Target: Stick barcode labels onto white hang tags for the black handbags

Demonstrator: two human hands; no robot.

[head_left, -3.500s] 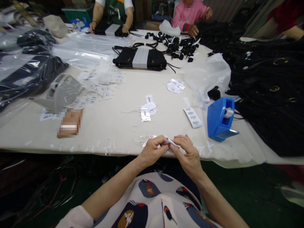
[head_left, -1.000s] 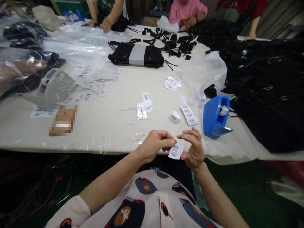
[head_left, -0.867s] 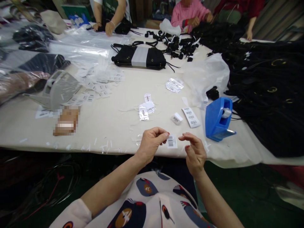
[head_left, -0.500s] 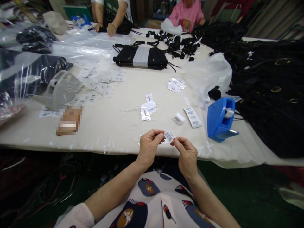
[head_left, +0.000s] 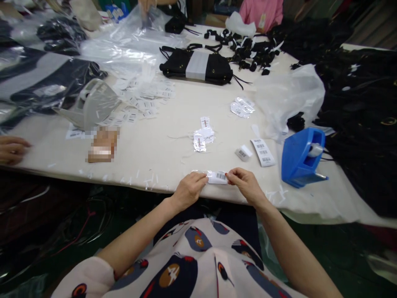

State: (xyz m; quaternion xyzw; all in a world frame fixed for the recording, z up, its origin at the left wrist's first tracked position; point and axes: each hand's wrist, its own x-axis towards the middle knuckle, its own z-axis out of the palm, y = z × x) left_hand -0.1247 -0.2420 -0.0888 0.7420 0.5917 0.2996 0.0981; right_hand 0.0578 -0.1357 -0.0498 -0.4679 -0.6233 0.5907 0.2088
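Near the front edge of the table, my left hand (head_left: 190, 189) pinches the left end of a small white tag, and my right hand (head_left: 246, 184) pinches a barcode label (head_left: 221, 176) at its right end. The label lies over or against the tag; where they join is too small to tell. Ahead of my hands is a small pile of white tags (head_left: 202, 138) with thin strings. To its right are a small folded label piece (head_left: 243, 153) and a strip of barcode labels (head_left: 263, 152).
A blue tape dispenser (head_left: 297, 159) stands right, a grey one (head_left: 93, 105) left. Behind are a banded black bag (head_left: 214, 68), more tags (head_left: 242, 107), plastic bags (head_left: 288, 93) and black goods. Another person's hand (head_left: 12, 150) rests at the left edge; a person in pink (head_left: 262, 14) is behind.
The view has shifted, moving the table's items rightward. My hands have lowered to the table edge and the label is now level. Another person's hand has appeared at left, and plastic at the back has been lifted.
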